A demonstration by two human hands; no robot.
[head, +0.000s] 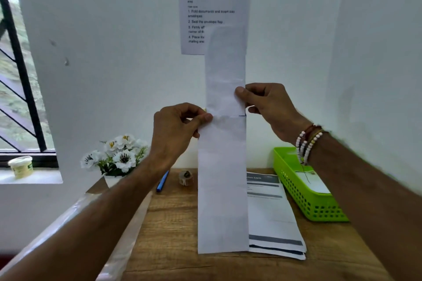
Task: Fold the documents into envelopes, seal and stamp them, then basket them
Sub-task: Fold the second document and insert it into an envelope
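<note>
While the stack of documents (271, 212) lies flat on the desk (173, 223) nearest me, one folded document (222, 166) is held upright above it as a long narrow strip. The person's left hand (180, 128) pinches the strip's left edge at a cross crease, thumb in front. Their right hand (267, 105) pinches the right edge slightly higher. Fingers behind the paper are hidden.

Reads as step one, folding, part done. Next move likely needs a fold across at that crease, edges lined up, to fit an envelope.

Farther back:
- The green basket (308, 203) holds something white, possibly a finished envelope; can't confirm.
- A blue pen (162, 181) lies beside a small roll (186, 177), tape or stamps, too blurred to tell.
- On the wall sheet (212, 7), the top is cut off and the strip covers steps three and four.
</note>
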